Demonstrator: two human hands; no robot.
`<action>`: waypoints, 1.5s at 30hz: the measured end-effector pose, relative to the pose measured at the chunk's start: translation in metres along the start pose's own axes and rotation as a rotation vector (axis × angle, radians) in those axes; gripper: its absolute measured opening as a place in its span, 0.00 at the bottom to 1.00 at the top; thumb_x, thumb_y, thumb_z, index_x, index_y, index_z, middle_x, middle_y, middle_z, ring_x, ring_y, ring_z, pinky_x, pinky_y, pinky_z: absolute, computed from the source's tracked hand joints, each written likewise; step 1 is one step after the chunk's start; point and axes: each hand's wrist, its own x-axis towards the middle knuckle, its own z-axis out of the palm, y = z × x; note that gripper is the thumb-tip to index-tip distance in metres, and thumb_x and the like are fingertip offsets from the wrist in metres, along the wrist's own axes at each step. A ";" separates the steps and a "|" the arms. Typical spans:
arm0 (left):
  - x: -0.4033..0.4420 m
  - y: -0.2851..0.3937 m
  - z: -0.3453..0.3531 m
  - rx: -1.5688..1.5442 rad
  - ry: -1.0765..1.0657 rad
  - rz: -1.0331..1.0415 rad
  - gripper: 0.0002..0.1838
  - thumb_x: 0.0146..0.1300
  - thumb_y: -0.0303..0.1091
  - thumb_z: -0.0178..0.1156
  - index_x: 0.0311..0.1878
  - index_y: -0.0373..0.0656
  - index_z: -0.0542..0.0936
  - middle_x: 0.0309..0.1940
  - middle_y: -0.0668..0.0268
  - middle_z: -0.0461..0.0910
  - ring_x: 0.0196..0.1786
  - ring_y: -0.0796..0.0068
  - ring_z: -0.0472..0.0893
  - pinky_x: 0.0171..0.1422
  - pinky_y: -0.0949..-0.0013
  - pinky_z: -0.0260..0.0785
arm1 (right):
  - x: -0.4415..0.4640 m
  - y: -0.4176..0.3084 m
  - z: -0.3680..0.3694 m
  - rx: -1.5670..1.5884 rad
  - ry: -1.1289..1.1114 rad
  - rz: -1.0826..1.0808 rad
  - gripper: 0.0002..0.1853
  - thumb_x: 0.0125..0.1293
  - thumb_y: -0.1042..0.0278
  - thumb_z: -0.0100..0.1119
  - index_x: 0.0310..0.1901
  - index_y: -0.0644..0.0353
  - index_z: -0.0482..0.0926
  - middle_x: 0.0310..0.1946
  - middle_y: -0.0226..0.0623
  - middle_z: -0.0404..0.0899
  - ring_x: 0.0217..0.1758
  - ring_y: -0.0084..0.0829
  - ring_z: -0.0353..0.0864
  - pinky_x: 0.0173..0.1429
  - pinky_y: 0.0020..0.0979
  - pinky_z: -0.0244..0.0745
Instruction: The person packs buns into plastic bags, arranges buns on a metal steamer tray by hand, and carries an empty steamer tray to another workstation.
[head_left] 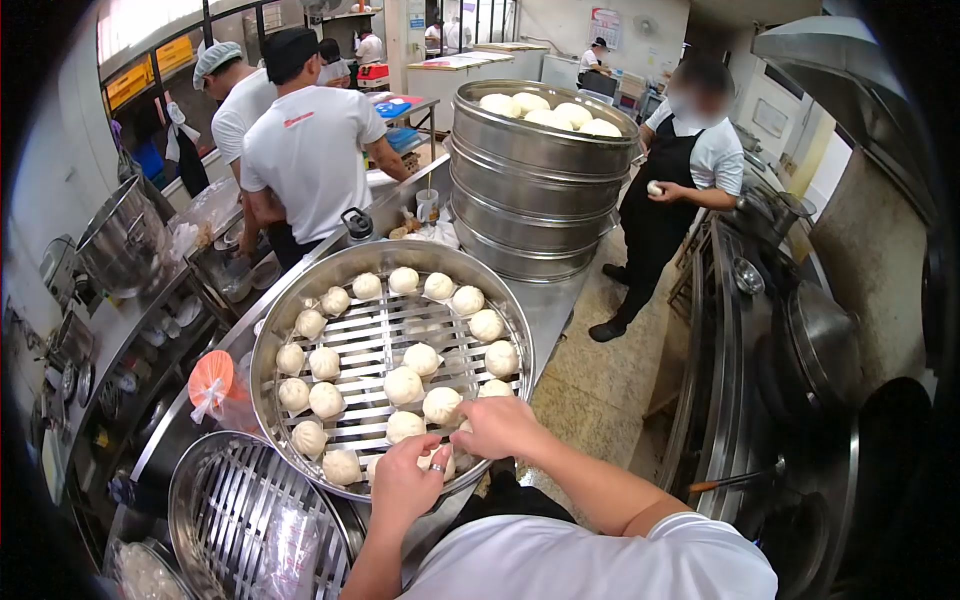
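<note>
A large round metal steamer tray (262, 385) with a slatted base holds several white buns, most in a ring along the rim and a few near the middle. At the tray's near edge, the fingertips of both my hands come together over the buns. My left hand (405, 482), with a ring on one finger, is closed in a pinch beside a partly covered bun (437, 462). My right hand (500, 428) has its fingers curled down close to another bun (442, 406). What the fingertips hold is hidden.
Stacked steamer tiers (540, 190) with buns on top stand behind the tray. A second slatted tray (215, 500) carries a plastic bag, lower left. A person in a black apron (665, 190) holds a small white piece. Two people work back left; stoves (740, 370) line the right.
</note>
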 end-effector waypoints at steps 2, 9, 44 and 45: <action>-0.002 -0.002 0.000 0.001 0.016 0.013 0.13 0.69 0.36 0.72 0.49 0.36 0.89 0.41 0.52 0.91 0.43 0.55 0.91 0.51 0.58 0.82 | -0.001 0.002 0.006 0.014 0.099 -0.034 0.24 0.68 0.45 0.67 0.49 0.61 0.88 0.42 0.53 0.91 0.50 0.54 0.91 0.56 0.50 0.84; -0.007 -0.006 0.007 -0.005 0.149 0.088 0.09 0.68 0.36 0.72 0.42 0.41 0.89 0.37 0.55 0.90 0.40 0.54 0.89 0.46 0.55 0.81 | -0.009 0.001 0.021 0.314 0.549 -0.109 0.14 0.66 0.56 0.67 0.39 0.59 0.89 0.38 0.45 0.90 0.43 0.52 0.89 0.51 0.51 0.83; -0.023 0.010 0.012 0.323 0.005 -0.197 0.17 0.69 0.50 0.68 0.51 0.50 0.92 0.48 0.52 0.91 0.54 0.48 0.89 0.62 0.50 0.79 | -0.273 -0.015 0.125 0.565 0.669 0.093 0.61 0.70 0.64 0.68 0.85 0.68 0.27 0.82 0.72 0.56 0.84 0.62 0.62 0.86 0.47 0.58; -0.022 0.010 0.012 0.324 -0.002 -0.206 0.17 0.69 0.50 0.67 0.50 0.50 0.92 0.48 0.52 0.91 0.54 0.48 0.89 0.61 0.50 0.79 | -0.266 -0.013 0.121 0.563 0.685 0.084 0.61 0.70 0.64 0.68 0.85 0.67 0.26 0.82 0.71 0.55 0.84 0.61 0.62 0.86 0.46 0.58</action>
